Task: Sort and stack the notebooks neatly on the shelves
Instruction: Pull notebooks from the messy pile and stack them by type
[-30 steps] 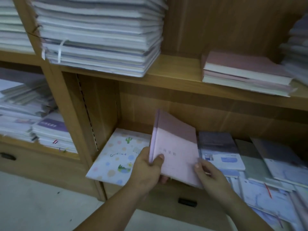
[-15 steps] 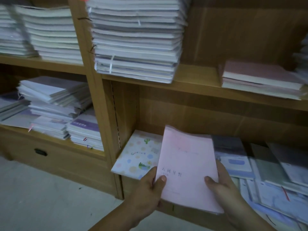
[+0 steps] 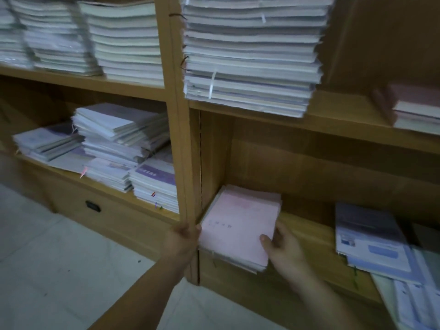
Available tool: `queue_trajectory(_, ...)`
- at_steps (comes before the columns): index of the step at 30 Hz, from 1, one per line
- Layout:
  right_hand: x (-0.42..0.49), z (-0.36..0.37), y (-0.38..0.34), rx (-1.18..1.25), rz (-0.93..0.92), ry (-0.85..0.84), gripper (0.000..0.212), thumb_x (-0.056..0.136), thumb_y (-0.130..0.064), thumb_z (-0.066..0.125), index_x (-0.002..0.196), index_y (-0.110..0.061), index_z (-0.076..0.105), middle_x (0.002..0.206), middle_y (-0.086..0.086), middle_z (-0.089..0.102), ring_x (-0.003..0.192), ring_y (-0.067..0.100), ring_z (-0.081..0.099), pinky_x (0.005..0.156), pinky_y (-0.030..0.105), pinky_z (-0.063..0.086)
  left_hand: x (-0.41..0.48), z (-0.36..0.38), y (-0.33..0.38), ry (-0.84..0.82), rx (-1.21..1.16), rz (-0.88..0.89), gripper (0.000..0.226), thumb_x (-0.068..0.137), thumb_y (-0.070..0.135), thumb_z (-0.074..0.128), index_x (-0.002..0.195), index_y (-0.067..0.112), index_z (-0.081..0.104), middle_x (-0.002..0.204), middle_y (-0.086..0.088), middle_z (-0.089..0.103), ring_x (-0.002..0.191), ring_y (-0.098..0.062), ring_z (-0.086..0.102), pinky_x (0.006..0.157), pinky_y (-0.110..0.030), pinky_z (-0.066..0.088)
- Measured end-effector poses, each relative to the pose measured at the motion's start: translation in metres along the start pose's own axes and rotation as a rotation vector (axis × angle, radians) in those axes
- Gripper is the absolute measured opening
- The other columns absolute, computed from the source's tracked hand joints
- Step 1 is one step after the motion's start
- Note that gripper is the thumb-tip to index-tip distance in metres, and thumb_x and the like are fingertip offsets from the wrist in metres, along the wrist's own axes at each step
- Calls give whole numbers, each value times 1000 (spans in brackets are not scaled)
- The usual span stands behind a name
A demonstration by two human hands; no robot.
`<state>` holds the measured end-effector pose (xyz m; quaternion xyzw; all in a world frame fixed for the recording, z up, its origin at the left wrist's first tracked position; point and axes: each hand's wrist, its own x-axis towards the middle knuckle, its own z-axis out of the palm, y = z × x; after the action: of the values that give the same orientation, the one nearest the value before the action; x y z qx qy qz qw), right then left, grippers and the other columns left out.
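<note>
1. Settling flat at lower centre of the head view, the pink notebook (image 3: 240, 225), held tilted a moment ago, lies in a corner of the bottom shelf (image 3: 307, 236).
2. My left hand (image 3: 183, 236) pinches its left edge; my right hand (image 3: 283, 248) pinches the right edge, thumb on top.
3. Scattered notebooks (image 3: 371, 239), lower right, remain unsorted.

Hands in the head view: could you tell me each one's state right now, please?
Left hand: grips the pink notebook.
Right hand: holds the same notebook.
</note>
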<state>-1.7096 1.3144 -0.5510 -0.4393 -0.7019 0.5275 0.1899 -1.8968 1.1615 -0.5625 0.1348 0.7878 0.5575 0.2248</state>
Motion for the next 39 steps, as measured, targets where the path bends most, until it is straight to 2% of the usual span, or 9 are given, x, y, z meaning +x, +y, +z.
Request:
queue_trajectory(5, 0, -1, 17, -149, 23, -131, 80, 83, -45, 79, 152, -26, 43, 152, -8, 44, 140, 20, 43, 114, 39, 41, -4, -10, -17, -127, 557, 188, 45, 86, 34, 74, 128, 28, 61, 116, 3, 64, 108, -21, 61, 91, -28, 49)
queue_trajectory(10, -4, 31, 30, -503, -65, -163, 99, 76, -44, 85, 157, -26, 31, 158, -6, 31, 142, 21, 36, 115, 36, 39, 3, 1, -21, -196, 640, 236, 76, 87, 29, 73, 155, 23, 40, 144, -4, 56, 129, -24, 56, 102, -27, 46)
queue_trajectory(14, -2, 41, 35, -538, -239, 12, 71, 80, -41, 77, 145, -27, 53, 145, -6, 51, 126, 23, 50, 104, 34, 48, 1, 6, -11, -169, 827, 237, 57, 87, 27, 59, 143, 23, 48, 137, -7, 56, 123, -32, 56, 101, -39, 50)
queue_trajectory(19, -4, -4, 22, -343, -81, -319, 78, 70, -44, 84, 140, -23, 58, 135, -9, 60, 126, 13, 57, 107, 30, 47, -15, 40, 5, -26, 729, 603, 40, 75, 18, 62, 112, 10, 74, 117, -16, 68, 102, -42, 65, 90, -50, 57)
queue_trajectory(21, -10, -31, 23, -283, -41, -329, 49, 72, -50, 80, 115, -28, 73, 114, -14, 70, 113, 10, 64, 103, 33, 52, -35, 61, 18, -140, 597, 670, 26, 79, 16, 73, 104, 13, 78, 105, -9, 74, 89, -31, 71, 86, -41, 59)
queue_trajectory(25, -26, -99, 28, -328, -23, -143, 46, 87, -46, 76, 125, -20, 69, 106, -8, 68, 101, 3, 62, 85, 16, 49, -72, 110, 37, -504, 548, 647, 15, 78, 31, 60, 84, 31, 73, 76, 15, 70, 71, -1, 64, 68, -25, 54)
queue_trajectory(29, -37, -157, 53, -284, 10, 58, 27, 88, -38, 76, 102, -14, 77, 91, -4, 75, 89, 6, 69, 89, 32, 55, -101, 182, 42, -672, 504, 610, 32, 81, 41, 53, 97, 20, 71, 95, 9, 72, 90, -10, 66, 83, -34, 56)
queue_trajectory(37, -63, -242, 101, -151, 11, 568, 41, 102, -22, 54, 143, -25, 53, 130, -6, 61, 123, 18, 57, 97, 29, 42, -86, 329, 54, -460, 184, 108, 53, 102, 47, 53, 142, 12, 51, 140, -13, 57, 120, -34, 58, 94, -35, 47)
queue_trajectory(39, -62, -247, 105, -100, 39, 546, 40, 105, -21, 48, 144, -26, 51, 128, 2, 63, 125, 28, 58, 96, 34, 46, -79, 344, 56, -435, 248, 121, 46, 99, 49, 59, 128, 13, 61, 125, -12, 67, 105, -32, 64, 88, -36, 53)
